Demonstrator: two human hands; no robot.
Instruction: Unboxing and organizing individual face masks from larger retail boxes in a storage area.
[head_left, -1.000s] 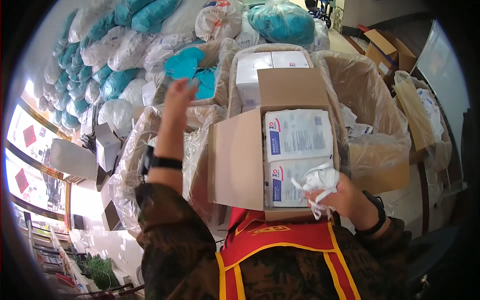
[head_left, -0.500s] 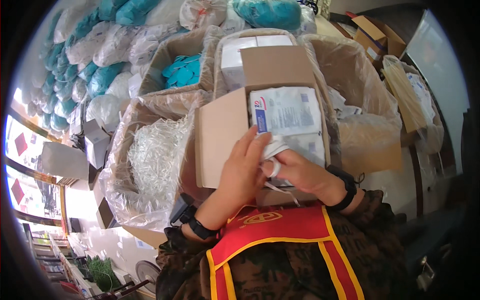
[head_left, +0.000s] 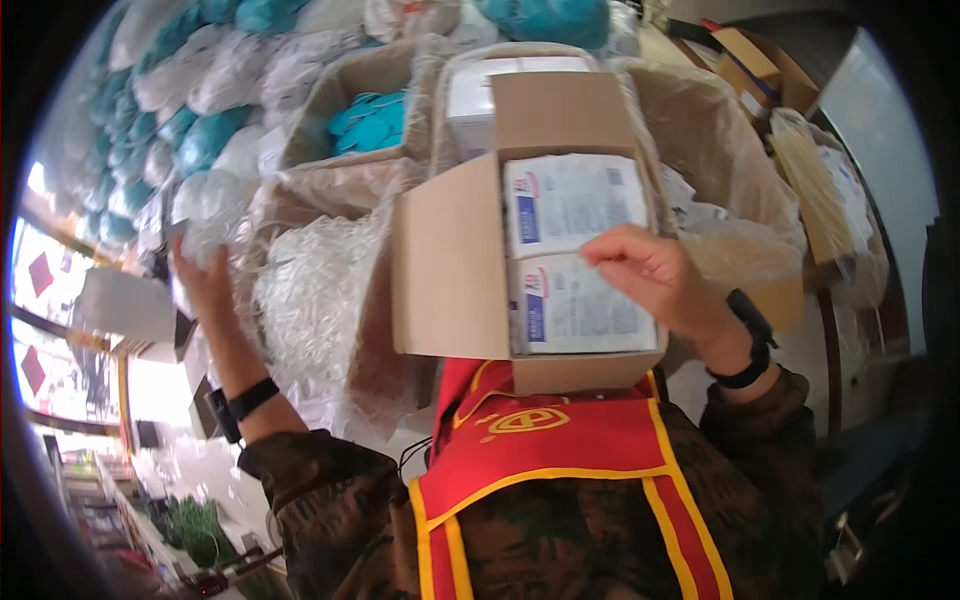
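An open cardboard box [head_left: 447,262] in front of me holds two stacks of white packets with blue and red print, a far packet [head_left: 580,200] and a near packet [head_left: 585,305]. Over them hovers my right hand [head_left: 660,280], its fingertips pressed together at their inner edge. Whether anything sits in that pinch cannot be made out. Out to the left, my left hand [head_left: 205,285] is raised with thumb and fingers apart. It is beside a plastic-lined carton [head_left: 385,290] filled with thin white strips [head_left: 310,285]. Nothing shows in its grasp.
Behind stand a carton of flat teal pieces [head_left: 368,125] and one with white boxes [head_left: 475,110]. A plastic-lined carton [head_left: 720,140] is on the right. Teal and white bags [head_left: 215,80] pile up at back left. Cardboard boxes [head_left: 750,75] sit at back right.
Both hands were together over the packets with a white strip-like piece between them. They have parted, left hand far to the left, right hand rightward. The white piece no longer shows.
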